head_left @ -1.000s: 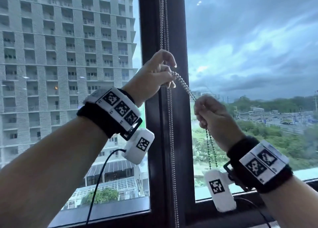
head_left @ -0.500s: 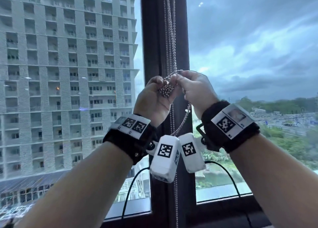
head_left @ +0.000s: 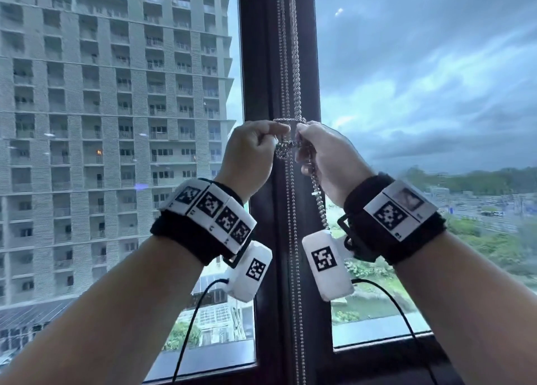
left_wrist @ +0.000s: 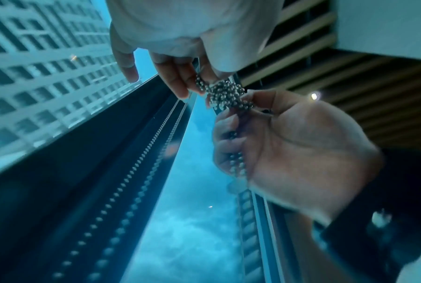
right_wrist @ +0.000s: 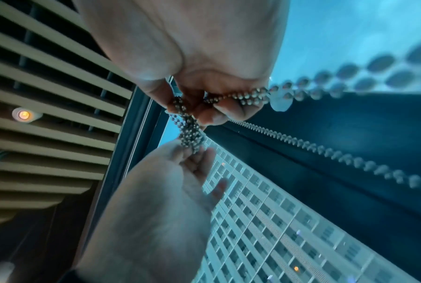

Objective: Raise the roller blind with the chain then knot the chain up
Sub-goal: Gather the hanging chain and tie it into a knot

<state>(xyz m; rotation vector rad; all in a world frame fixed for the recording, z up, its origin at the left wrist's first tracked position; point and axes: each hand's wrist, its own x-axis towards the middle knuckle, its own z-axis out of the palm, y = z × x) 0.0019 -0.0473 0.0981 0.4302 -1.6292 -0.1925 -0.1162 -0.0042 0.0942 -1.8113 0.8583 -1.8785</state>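
A metal bead chain (head_left: 296,79) hangs down the dark window post (head_left: 261,65). At chest height it is bunched into a tangled knot (head_left: 286,149) between both hands. My left hand (head_left: 277,134) pinches the knot from the left with thumb and fingertips. On the other side my right hand (head_left: 300,136) grips it, and a doubled tail (head_left: 319,201) runs through its palm and hangs below. The left wrist view shows the bead bunch (left_wrist: 226,93) held by both sets of fingertips (left_wrist: 180,84). In the right wrist view the knot (right_wrist: 190,134) sits between the hands. The blind itself is out of frame.
Two more chain strands (head_left: 292,239) hang straight down the post to the sill (head_left: 377,347). Glass panes stand on both sides, with a tall building (head_left: 116,123) outside on the left. A slatted ceiling (right_wrist: 47,76) with a lamp (right_wrist: 24,114) is overhead.
My right hand has risen from low on the right to meet the left hand. The stretched chain between them has gathered into a bunch, and both hands now hold it close together.
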